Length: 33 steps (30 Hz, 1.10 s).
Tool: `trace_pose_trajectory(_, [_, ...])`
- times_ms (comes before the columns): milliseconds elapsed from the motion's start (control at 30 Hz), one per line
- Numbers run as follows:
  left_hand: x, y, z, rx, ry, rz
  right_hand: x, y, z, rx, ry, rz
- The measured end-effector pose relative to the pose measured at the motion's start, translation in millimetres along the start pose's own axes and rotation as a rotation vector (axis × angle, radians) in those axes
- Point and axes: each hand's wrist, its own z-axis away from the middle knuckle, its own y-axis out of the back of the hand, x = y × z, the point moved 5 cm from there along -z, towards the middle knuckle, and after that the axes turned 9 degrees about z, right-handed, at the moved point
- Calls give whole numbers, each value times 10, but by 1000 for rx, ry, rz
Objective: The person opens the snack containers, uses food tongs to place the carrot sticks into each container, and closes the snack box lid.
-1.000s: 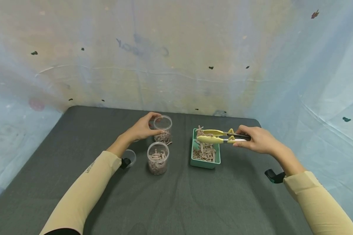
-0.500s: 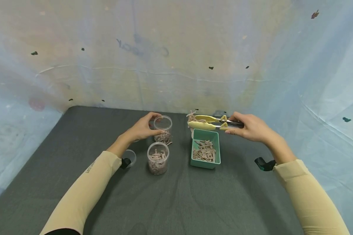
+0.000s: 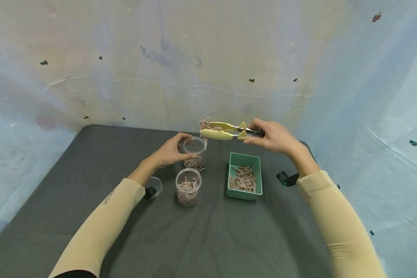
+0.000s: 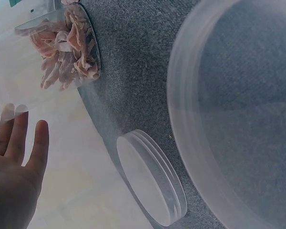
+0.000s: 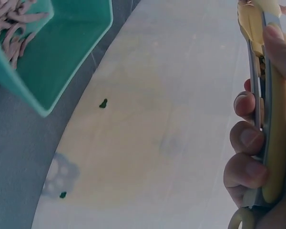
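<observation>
In the head view, my left hand [image 3: 169, 151] holds the farther clear plastic jar [image 3: 194, 145] by its sides near the rim, thumb in front and fingers behind. Brownish-pink shredded strips, like meat, lie at the jar's bottom. My right hand [image 3: 276, 136] grips yellow-tipped tongs [image 3: 218, 134], its fingers wrapped round their handles in the right wrist view. A clump of the same strips [image 3: 204, 124] is pinched in the tongs, one strand dangling by the jar's right rim. A second jar [image 3: 188, 196], part filled with strips, stands nearer.
A green rectangular box [image 3: 244, 195] with strips on its floor stands to the right of the jars. Clear lids lie left of them, one lid [image 3: 156, 185] partly behind my left wrist. The dark cloth-covered table [image 3: 208, 239] meets a pale sheet [image 3: 222, 58] behind.
My right hand has lifted the tongs with the clump out of the green box and carried it leftward to above the farther jar. My left hand stays on that jar.
</observation>
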Motion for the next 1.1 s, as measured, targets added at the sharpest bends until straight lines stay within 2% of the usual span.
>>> trace_pose_trajectory(267, [-14,-9,-8,-3,5,11,-72,-153,-244,4,25,37])
trace_pose_trajectory(433, [-17,-19,-4,-2,31,2,-106,-281,-313,-3,47,57])
trace_pose_trajectory(800, [8,-4,-9,2,38,1,-129,-424,-282,29,20,112])
trace_pose_trajectory(1100, [17,0,9,-2,51,-14,-128,-519,-227,-37,20,126])
